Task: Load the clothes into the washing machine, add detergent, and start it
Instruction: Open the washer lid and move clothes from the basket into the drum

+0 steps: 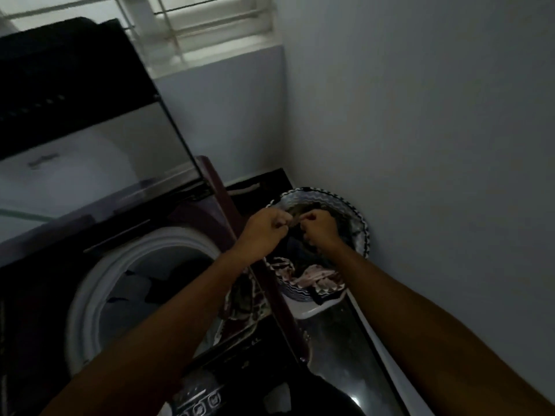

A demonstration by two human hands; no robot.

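Here, I have both hands over the laundry basket [362, 226], which stands in the corner just right of the washing machine [99, 244]. My left hand [265, 229] and right hand [319, 231] are closed in fists on a dark garment [295, 216] stretched between them. More clothes [312, 279] lie in the basket. The lid [90, 121] stands raised, and dark items sit inside the drum [144, 288].

Both my hands in the laundry basket

My left hand [267, 228] and right hand [319, 231] pinch a dark garment [295, 217] over the laundry basket [362, 223] by the right wall; the open washing machine [99, 283] sits left, clothes inside.
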